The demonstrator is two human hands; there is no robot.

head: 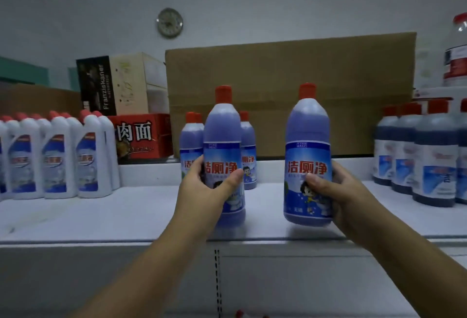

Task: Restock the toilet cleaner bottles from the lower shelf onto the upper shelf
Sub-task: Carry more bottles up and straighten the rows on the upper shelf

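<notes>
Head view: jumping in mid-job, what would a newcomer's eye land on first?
Front and centre, the left hand grips one purple red-capped plastic bottle and the right hand a second purple bottle, at the front of the white shelf. Behind stands a big brown cardboard box, with white red-capped bottles lined up at far left.

left hand (207,189) grips left bottle (222,125) | right hand (338,191) grips right bottle (308,128) | both near shelf (101,216) front
</notes>
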